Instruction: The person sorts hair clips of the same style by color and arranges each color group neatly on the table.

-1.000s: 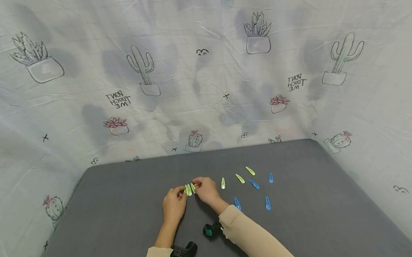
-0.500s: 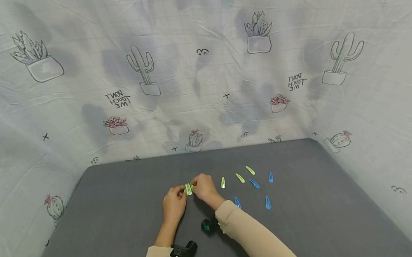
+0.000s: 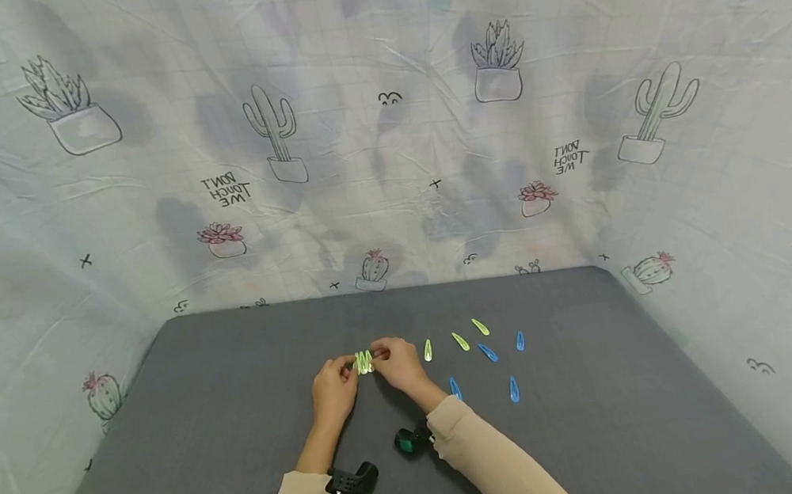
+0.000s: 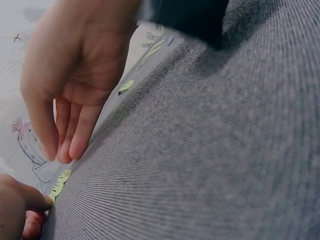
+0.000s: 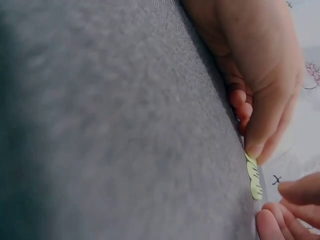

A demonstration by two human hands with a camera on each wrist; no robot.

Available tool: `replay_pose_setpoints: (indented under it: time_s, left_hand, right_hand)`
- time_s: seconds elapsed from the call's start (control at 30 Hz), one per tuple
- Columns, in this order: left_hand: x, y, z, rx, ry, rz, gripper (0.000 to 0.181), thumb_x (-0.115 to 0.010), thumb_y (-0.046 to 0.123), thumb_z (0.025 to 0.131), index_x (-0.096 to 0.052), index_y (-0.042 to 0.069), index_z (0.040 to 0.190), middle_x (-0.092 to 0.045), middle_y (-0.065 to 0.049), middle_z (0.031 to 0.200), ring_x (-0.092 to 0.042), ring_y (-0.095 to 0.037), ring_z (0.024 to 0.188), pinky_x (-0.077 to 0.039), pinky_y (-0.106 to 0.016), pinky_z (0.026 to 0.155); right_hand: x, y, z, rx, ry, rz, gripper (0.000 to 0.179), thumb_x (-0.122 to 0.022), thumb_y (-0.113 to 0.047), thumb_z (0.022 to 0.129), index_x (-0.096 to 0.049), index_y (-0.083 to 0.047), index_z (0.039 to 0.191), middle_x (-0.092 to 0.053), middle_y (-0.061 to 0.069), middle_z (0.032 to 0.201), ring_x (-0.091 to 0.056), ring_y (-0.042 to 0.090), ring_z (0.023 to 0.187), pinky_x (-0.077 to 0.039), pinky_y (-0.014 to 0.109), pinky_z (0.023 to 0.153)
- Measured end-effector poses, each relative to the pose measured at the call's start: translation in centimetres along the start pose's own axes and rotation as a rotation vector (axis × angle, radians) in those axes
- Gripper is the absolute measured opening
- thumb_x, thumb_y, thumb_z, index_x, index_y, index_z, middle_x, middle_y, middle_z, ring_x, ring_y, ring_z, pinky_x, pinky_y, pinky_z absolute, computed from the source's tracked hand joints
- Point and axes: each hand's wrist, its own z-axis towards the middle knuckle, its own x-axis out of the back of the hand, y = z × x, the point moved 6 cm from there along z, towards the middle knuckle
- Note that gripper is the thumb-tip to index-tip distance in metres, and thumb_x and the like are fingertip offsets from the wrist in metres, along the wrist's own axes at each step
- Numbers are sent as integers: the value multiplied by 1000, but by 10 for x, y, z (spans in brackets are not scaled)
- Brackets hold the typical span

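Light green snap hair clips [image 3: 364, 362] lie side by side in a short row on the grey table, between both hands. My left hand [image 3: 334, 394] pinches the left end of this row with thumb and finger, as the right wrist view also shows. At the row's other end is my right hand [image 3: 400, 364]. Its fingers, relaxed and slightly bent, hang just off the clips in the left wrist view and hold nothing. Part of the leftmost clip is hidden under the left fingertips.
Right of the hands lie three loose green clips, the nearest green clip [image 3: 428, 350] upright. Several blue clips lie about them, one blue clip [image 3: 514, 388] nearer the front. A patterned cloth [image 3: 386, 144] hangs behind the grey table [image 3: 634, 415].
The right hand has brought a green clip leftward against the row and let go of it, then drawn back slightly right. The left hand has stayed in place.
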Motion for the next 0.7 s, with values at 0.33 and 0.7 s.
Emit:
replay_pose_setpoints:
  time_s: [0.33,0.7]
  left_hand:
    - [-1,-1,1,12,2,1,17,-69,5,80,-72,1,97,-54,-3,68,-46,-13,58,-39,-32,58]
    - [-1,-1,1,11,-3,-9,18,-68,4,80,-72,1,97,-53,-3,68,-45,-13,57,-37,-31,57]
  right_hand:
    - [21,11,-14,42,-112,183,39,-65,-12,89,-58,-3,126,-64,14,118,-62,28,108,-50,36,88]
    - [59,18,-34,90,-124,247,49,-66,-8,88,-50,3,133,-56,22,130,-53,36,120,-44,44,99]
